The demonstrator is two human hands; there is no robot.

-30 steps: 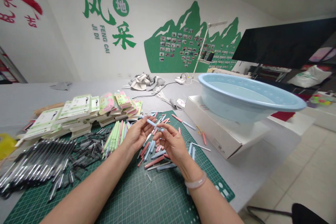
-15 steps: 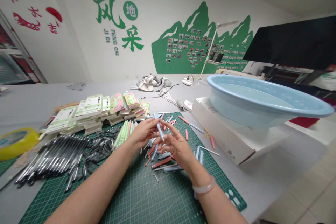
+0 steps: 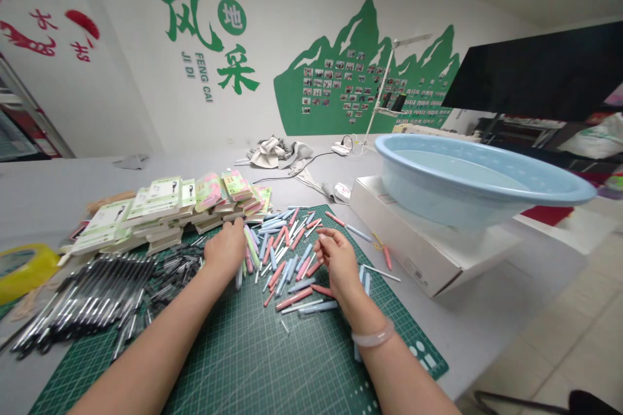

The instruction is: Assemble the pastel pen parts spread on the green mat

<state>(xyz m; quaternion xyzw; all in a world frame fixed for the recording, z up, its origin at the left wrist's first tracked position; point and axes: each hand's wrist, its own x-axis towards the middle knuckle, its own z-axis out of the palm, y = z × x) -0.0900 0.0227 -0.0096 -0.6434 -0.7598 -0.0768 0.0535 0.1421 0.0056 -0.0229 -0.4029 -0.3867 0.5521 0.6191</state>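
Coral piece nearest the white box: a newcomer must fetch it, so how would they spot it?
Find the big blue basin, then the white box under it. Beside the box's left side, next to a yellow loop, lies the coral piece; its nearest neighbours are blue and white.

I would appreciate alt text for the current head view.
Left hand at pastel pens, right hand near scattered pen parts on a green cutting mat. Black pens lie left; a blue basin sits on a white box right.

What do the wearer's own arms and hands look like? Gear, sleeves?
Left hand and right hand are ungloved; no sleeves show on the forearms. A smooth, pale, rounded bangle circles the right wrist.
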